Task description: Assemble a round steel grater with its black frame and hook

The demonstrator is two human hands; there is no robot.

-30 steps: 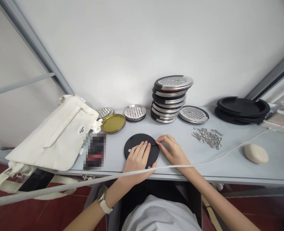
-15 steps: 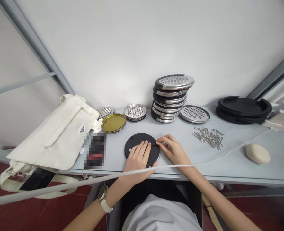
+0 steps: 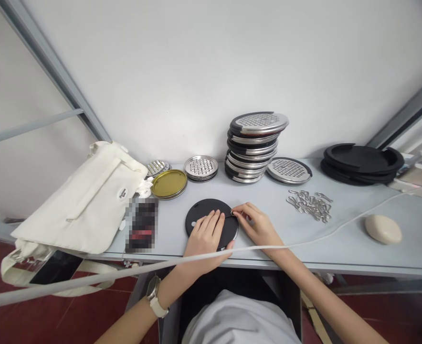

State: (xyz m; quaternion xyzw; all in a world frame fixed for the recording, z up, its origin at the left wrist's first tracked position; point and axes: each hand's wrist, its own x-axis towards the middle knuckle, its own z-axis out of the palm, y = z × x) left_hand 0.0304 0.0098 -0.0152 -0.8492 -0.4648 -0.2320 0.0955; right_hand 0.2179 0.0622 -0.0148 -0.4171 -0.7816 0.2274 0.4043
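Note:
A round black disc [image 3: 206, 206] with a metal edge lies on the table near its front. My left hand [image 3: 206, 234] presses down on it, fingers over the top and thumb at its right front rim. At the disc's right edge, my right hand [image 3: 256, 222] pinches a small metal hook [image 3: 233, 213], mostly hidden by the fingers. Right of that hand is a loose pile of silver metal hooks [image 3: 310, 205]. Behind the hands rises a tall stack of round grater plates with black rims [image 3: 252, 155].
Beside the stack lies one grater plate [image 3: 290, 170]; smaller grater discs [image 3: 201, 167] and a gold lid [image 3: 169, 184] sit left. Black round trays [image 3: 361, 165] and a beige soap-shaped object [image 3: 383, 228] are right. A white bag [image 3: 78, 205] stands left. A white cable [image 3: 325, 236] crosses in front.
My right fingers have shifted slightly at the disc's edge, and less of the metal hook shows between them. My left hand and the disc stay in place.

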